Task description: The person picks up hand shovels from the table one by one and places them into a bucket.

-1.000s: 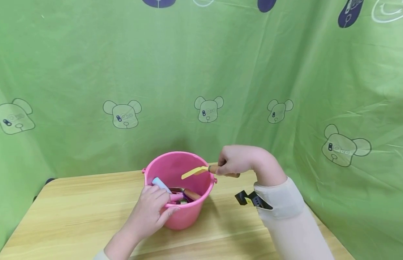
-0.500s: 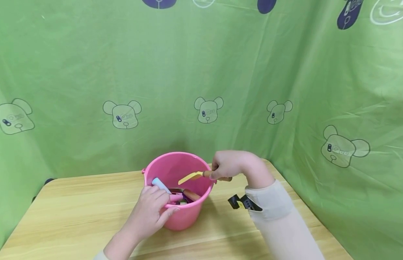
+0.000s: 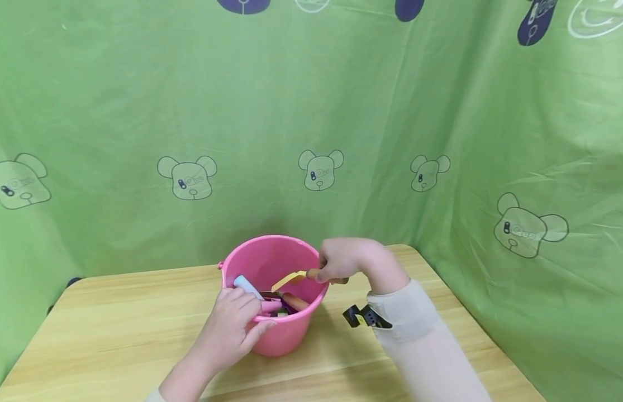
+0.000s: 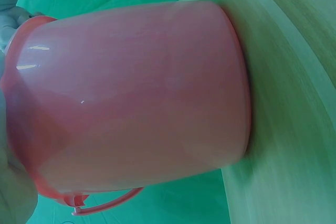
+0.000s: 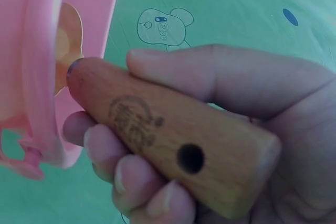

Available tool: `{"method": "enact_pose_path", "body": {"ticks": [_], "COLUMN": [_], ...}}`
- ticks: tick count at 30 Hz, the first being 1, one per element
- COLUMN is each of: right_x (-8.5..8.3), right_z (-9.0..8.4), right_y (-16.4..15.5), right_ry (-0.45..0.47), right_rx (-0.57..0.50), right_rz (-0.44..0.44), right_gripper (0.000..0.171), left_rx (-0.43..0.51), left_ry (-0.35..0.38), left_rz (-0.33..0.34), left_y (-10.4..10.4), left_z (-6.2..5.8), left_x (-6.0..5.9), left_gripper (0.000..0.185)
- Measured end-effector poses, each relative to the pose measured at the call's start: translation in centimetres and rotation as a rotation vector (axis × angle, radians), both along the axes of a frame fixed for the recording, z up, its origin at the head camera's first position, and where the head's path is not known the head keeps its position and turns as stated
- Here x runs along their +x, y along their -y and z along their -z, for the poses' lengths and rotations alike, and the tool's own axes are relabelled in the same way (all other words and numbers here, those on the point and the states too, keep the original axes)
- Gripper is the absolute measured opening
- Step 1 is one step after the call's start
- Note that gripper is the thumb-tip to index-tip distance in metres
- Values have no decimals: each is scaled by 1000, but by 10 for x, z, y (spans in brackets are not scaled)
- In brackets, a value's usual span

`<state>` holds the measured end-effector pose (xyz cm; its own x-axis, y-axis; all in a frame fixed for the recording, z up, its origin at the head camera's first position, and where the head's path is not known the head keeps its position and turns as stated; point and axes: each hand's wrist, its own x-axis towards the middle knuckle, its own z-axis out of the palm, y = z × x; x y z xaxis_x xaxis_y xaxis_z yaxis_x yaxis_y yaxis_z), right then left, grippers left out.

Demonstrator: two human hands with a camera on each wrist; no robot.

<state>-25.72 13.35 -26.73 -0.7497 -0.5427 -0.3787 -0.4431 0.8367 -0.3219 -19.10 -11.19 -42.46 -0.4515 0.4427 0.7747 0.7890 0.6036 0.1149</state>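
A pink bucket (image 3: 286,335) stands upright on the table. My left hand (image 3: 236,318) holds its near-left rim, fingers over the edge and thumb outside. In my right hand (image 3: 343,259), at the right rim, is a yellow hand trowel (image 3: 290,278) gripped by its wooden handle (image 5: 173,135). The trowel's blade slopes down into the bucket; whether its tip touches the contents I cannot tell. Inside lie a light blue cylinder (image 3: 247,286), another wooden handle (image 3: 295,302) and a pink rod-like piece (image 3: 271,306) beside my left fingers. Deeper contents are partly hidden.
The wooden table (image 3: 115,329) has rounded far corners, and a green curtain (image 3: 251,111) with bear prints hangs behind it and at both sides. The bucket's thin pink bail (image 4: 113,204) hangs outside its wall. A black device (image 3: 366,316) sits on my right wrist.
My right hand has moved left and slightly down, bringing the trowel's blade lower and further into the bucket. The left hand and bucket have stayed in place.
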Motion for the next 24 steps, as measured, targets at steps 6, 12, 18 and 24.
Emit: {"method": "enact_pose_path", "body": {"ticks": [6,12,18,24], "right_x": [0,1,0,0], "right_z": [4,6,10,13], "right_y": [7,14,19,23], "right_ry": [-5,-7,-9,-33], "right_rx": [10,32,28,36], "right_rz": [2,5,-4,-9], "right_gripper": [39,40,39,41], "left_rx": [-1,7,10,7], "left_ry": [-2,-21,-19,-18], "left_rz": [-3,-1,2,2], "left_y": [1,0,0,0], "left_z": [1,2,1,0], "left_x": [0,-1,-1,-1], "left_gripper": [34,36,36,37]}}
